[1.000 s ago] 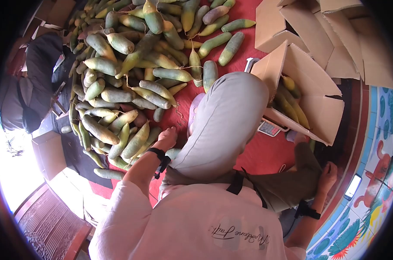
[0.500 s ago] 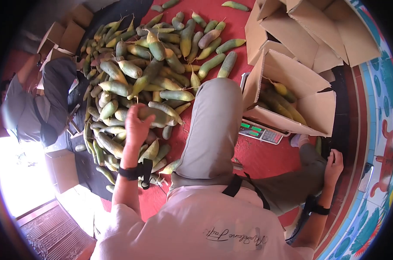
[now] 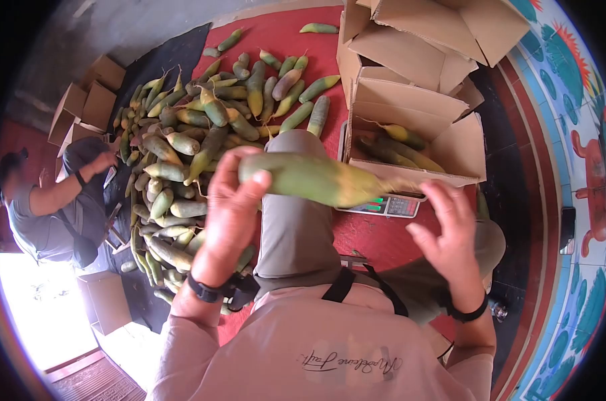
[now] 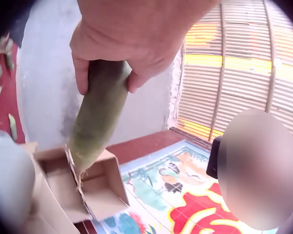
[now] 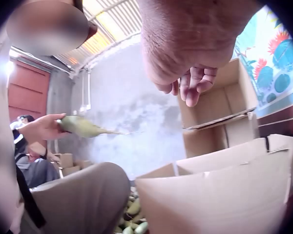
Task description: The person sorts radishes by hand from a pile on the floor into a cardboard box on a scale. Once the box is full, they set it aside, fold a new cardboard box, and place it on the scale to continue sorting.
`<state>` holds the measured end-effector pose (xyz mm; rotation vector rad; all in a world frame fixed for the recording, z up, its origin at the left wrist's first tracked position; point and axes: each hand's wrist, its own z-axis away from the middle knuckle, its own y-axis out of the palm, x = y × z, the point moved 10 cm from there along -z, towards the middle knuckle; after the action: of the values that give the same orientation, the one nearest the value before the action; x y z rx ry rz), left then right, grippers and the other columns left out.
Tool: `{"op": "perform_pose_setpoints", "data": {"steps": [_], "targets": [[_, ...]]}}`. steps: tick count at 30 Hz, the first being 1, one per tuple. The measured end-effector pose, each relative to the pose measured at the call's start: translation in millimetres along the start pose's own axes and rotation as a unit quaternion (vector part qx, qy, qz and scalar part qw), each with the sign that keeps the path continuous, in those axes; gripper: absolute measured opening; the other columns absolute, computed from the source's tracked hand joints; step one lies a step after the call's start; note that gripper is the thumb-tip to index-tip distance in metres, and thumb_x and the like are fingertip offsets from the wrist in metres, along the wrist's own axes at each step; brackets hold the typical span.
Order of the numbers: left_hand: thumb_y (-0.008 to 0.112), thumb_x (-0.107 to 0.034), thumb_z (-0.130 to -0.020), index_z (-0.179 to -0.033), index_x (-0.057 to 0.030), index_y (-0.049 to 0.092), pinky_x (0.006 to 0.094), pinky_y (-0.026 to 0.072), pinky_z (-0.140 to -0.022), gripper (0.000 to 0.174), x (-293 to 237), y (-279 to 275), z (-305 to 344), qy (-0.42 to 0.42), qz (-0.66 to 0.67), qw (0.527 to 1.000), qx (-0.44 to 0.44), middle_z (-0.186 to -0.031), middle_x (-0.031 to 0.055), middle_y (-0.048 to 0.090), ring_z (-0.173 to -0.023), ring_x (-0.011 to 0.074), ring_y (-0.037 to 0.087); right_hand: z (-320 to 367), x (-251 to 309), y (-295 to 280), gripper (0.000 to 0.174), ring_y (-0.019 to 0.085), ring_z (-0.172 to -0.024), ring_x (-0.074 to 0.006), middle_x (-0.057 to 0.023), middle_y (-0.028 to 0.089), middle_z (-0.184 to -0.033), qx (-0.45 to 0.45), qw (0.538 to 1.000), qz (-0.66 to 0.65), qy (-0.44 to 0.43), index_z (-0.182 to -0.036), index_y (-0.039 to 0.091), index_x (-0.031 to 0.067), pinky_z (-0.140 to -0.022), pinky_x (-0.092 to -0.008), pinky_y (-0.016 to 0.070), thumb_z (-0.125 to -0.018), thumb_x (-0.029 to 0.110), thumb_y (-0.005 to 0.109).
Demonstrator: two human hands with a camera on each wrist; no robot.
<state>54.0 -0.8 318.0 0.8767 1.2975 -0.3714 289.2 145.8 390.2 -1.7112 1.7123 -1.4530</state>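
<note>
My left hand (image 3: 228, 210) grips a large green radish (image 3: 303, 178) by its blunt end, holding it up in front of my lap. The radish lies nearly level in the head view, its pale yellowish root end and thin tail pointing right. In the left wrist view the thumb and fingers (image 4: 136, 80) clasp the radish from both sides. My right hand (image 3: 450, 230) is raised near the root tail, fingers spread and holding nothing. Under the radish in the head view, a digital scale (image 3: 404, 207) shows green figures. A cardboard box (image 3: 458, 144) with several radishes inside stands over the scale.
A big heap of green radishes (image 3: 176, 170) covers the red mat (image 3: 269, 30) on the left. More open cardboard boxes (image 3: 410, 53) stand behind the box. Another person (image 3: 52, 207) sits at far left. A phone (image 3: 567, 230) lies at the right beside painted tiles.
My left hand has reached into the heap and come up with a radish, swinging it to the front. My right hand has risen from beside my right leg toward the radish's tail.
</note>
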Motion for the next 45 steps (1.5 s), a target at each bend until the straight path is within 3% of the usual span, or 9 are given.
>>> {"op": "perform_pose_setpoints", "data": {"steps": [5,12,18,21,27,29,32,41,45], "targets": [[0.064,-0.013,-0.084,-0.109,-0.0069,0.05,0.0261,0.0433,-0.082,0.03,62.9,51.8,4.7,-0.142,0.054,0.984,0.095,-0.102,0.0017,0.055,-0.095,0.01,0.051,29.5,-12.4,44.6,0.056,0.057,-0.085,-0.0324,-0.0162,0.059,-0.097,0.086,0.996,0.002,0.019,-0.118,0.05,0.0053,-0.074,-0.041,0.0462,-0.069,0.021,0.073],[0.053,-0.031,-0.092,-0.131,-0.0034,0.034,0.0363,0.0417,-0.094,0.051,92.9,68.0,-11.0,-0.146,-0.036,0.971,0.186,-0.119,0.0118,0.049,-0.109,0.0209,0.051,28.5,-44.5,26.3,0.036,0.059,-0.076,-0.035,-0.0178,0.059,-0.085,0.062,0.992,-0.028,0.103,-0.097,0.055,-0.0007,-0.065,-0.0401,0.0464,-0.074,0.021,0.069],[0.041,-0.026,-0.097,-0.133,-0.0038,0.031,0.0415,0.0378,-0.098,0.044,114.2,48.5,-24.3,-0.179,0.11,0.959,0.19,-0.124,0.0199,0.048,-0.118,0.0318,0.047,13.1,-127.5,15.4,0.026,0.052,-0.064,-0.0138,-0.0131,0.05,-0.065,0.017,0.949,-0.093,0.302,-0.088,0.053,-0.0042,-0.06,-0.0338,0.0431,-0.087,0.022,0.056],[0.04,-0.024,-0.097,-0.129,-0.0032,0.035,0.0416,0.0385,-0.098,0.039,114.8,43.6,-27.9,-0.166,0.159,0.956,0.181,-0.121,0.0188,0.051,-0.116,0.0308,0.049,-1.8,-180.7,24.2,0.036,0.057,-0.071,-0.0335,-0.0212,0.058,-0.076,0.117,0.942,0.069,0.307,-0.084,0.055,-0.005,-0.067,-0.038,0.0447,-0.087,0.031,0.054],[0.04,-0.019,-0.097,-0.123,-0.0029,0.041,0.0404,0.0417,-0.095,0.031,120.5,45.4,-29.3,-0.15,0.145,0.958,0.197,-0.118,0.0163,0.053,-0.113,0.0281,0.052,-8.2,-263.1,83.6,0.046,0.056,-0.088,-0.0407,-0.0259,0.059,-0.088,0.24,0.895,0.172,0.336,-0.087,0.058,-0.0039,-0.077,-0.0465,0.0416,-0.086,0.041,0.051],[0.04,-0.017,-0.097,-0.122,-0.0026,0.043,0.0397,0.0427,-0.094,0.029,119.4,46.3,-29.4,-0.149,0.153,0.958,0.192,-0.118,0.0163,0.053,-0.111,0.0275,0.053,-18.2,-268.4,98.7,0.041,0.06,-0.082,-0.035,-0.0222,0.061,-0.083,0.237,0.895,0.179,0.333,-0.088,0.058,-0.0032,-0.074,-0.0429,0.044,-0.086,0.037,0.051],[0.04,-0.017,-0.097,-0.121,-0.0024,0.043,0.039,0.0432,-0.093,0.029,120.8,47.7,-29.7,-0.148,0.145,0.958,0.2,-0.116,0.016,0.054,-0.109,0.0264,0.054,-18.5,-274.9,124.2,0.024,0.062,-0.073,-0.0194,-0.0112,0.063,-0.074,0.184,0.873,-0.086,0.443,-0.093,0.059,-0.0015,-0.071,-0.032,0.0472,-0.087,0.02,0.051],[0.04,-0.019,-0.097,-0.118,-0.0024,0.045,0.0381,0.0435,-0.093,0.027,121.4,49.4,-26.9,-0.142,0.156,0.953,0.216,-0.114,0.0161,0.055,-0.107,0.0252,0.055,-7.8,-267.1,93.0,0.024,0.06,-0.097,-0.0308,-0.0163,0.064,-0.101,0.224,0.915,0.117,0.314,-0.104,0.061,0.0039,-0.083,-0.0368,0.046,-0.081,0.013,0.056],[0.042,-0.02,-0.096,-0.117,-0.002,0.047,0.0378,0.0431,-0.093,0.028,114.1,50.2,-23.9,-0.152,0.17,0.946,0.229,-0.114,0.0166,0.055,-0.108,0.0259,0.055,4.9,-241.2,51.6,0.023,0.06,-0.092,-0.0322,-0.0176,0.063,-0.096,0.149,0.941,0.163,0.257,-0.1,0.06,0.0009,-0.079,-0.0384,0.0463,-0.082,0.015,0.057]]}}
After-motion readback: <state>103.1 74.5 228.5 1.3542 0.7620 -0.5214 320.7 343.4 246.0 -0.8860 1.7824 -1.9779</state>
